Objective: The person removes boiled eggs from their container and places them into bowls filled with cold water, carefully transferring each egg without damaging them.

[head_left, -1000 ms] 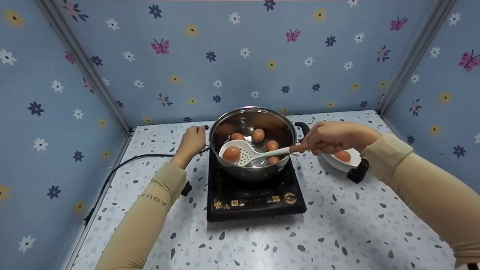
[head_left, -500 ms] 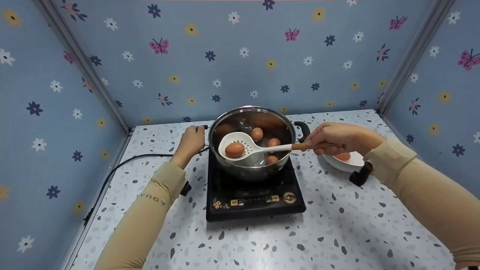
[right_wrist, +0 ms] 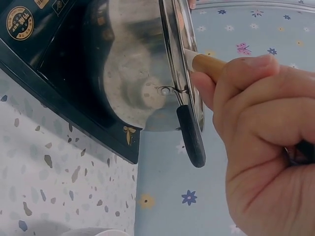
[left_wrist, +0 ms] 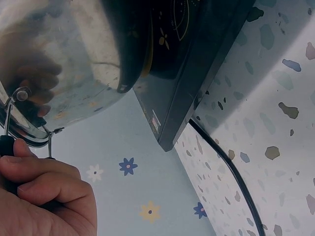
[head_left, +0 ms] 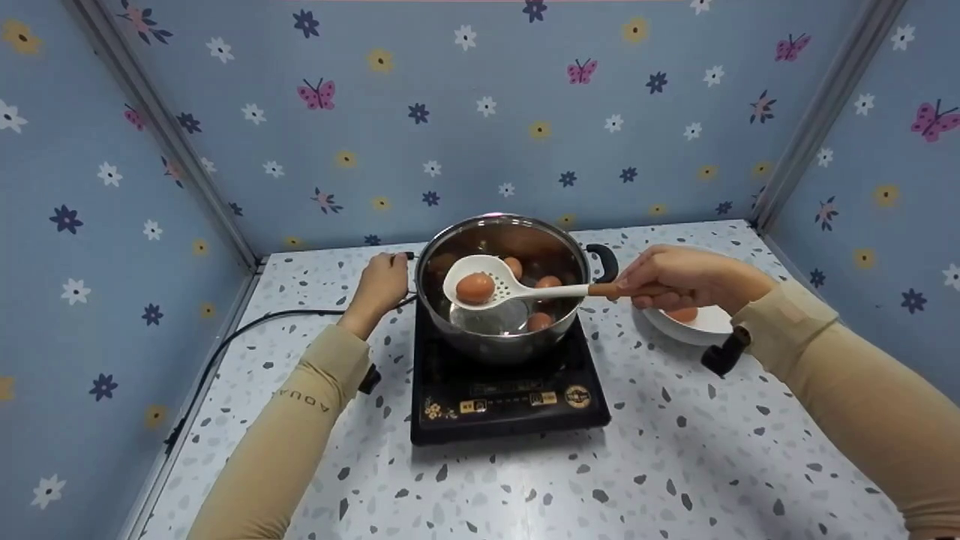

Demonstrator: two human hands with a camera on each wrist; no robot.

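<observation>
My right hand (head_left: 667, 277) grips the wooden handle of a white slotted spoon (head_left: 480, 264), held level over the pot. One brown egg (head_left: 475, 288) lies in the spoon's bowl. Beneath it, the steel pot (head_left: 502, 345) holds water and several more eggs, partly hidden by the spoon. My left hand (head_left: 381, 281) holds the pot's left handle; in the left wrist view its fingers (left_wrist: 54, 184) curl round the black grip. The pot's right handle (right_wrist: 191, 135) is free, just below my right hand in the right wrist view.
The pot stands on a black induction cooker (head_left: 510, 409) whose cord (head_left: 300, 310) runs left across the speckled table (head_left: 525, 487). Right of the pot, a white bowl (head_left: 701, 330) holds an egg (head_left: 681, 314), partly covered by my right hand. Flower-patterned walls (head_left: 480, 112) enclose the table.
The slotted spoon has risen from low in the pot to about rim height, carrying the egg up and slightly right. My left hand has kept its hold on the pot handle.
</observation>
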